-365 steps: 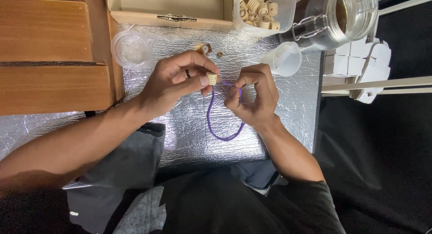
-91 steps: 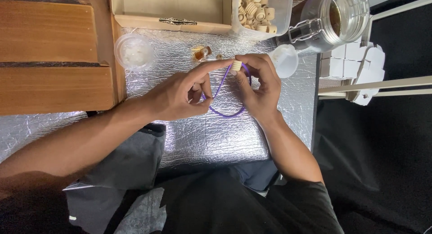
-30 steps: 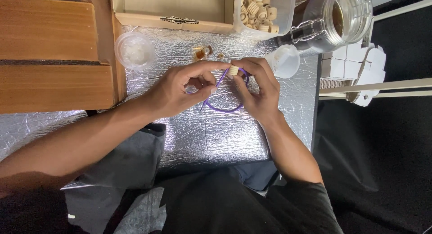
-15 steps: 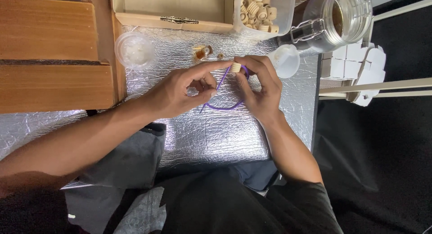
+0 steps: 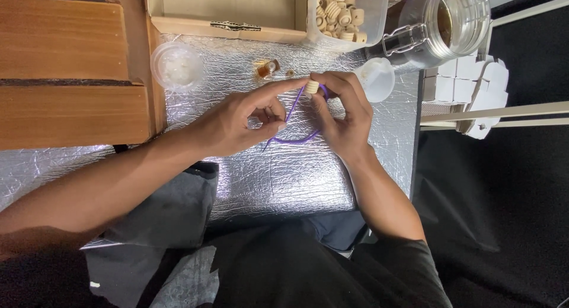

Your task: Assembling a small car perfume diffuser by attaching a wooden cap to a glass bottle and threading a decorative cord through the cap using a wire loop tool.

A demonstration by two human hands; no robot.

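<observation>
A purple cord (image 5: 294, 138) curves in a loop over the silver foil surface (image 5: 267, 177). My right hand (image 5: 344, 115) pinches the cord's upper end, where a pale wooden bead (image 5: 312, 87) sits on it. My left hand (image 5: 237, 121) stretches its forefinger up to that bead while its thumb and other fingers pinch the cord lower down. Both hands hover over the middle of the foil.
A clear tub of pale wooden beads (image 5: 341, 11) and an open wooden box (image 5: 228, 14) stand at the back. A glass clip-top jar (image 5: 444, 26), a small white cup (image 5: 377, 78), a round clear lid (image 5: 176, 65) and a small amber bottle (image 5: 267, 68) lie nearby. Wooden boards (image 5: 65, 71) are left.
The cord loop has shifted up and been drawn flatter over the last seconds. In the last second the hands barely moved; the bead stays at my right fingertips.
</observation>
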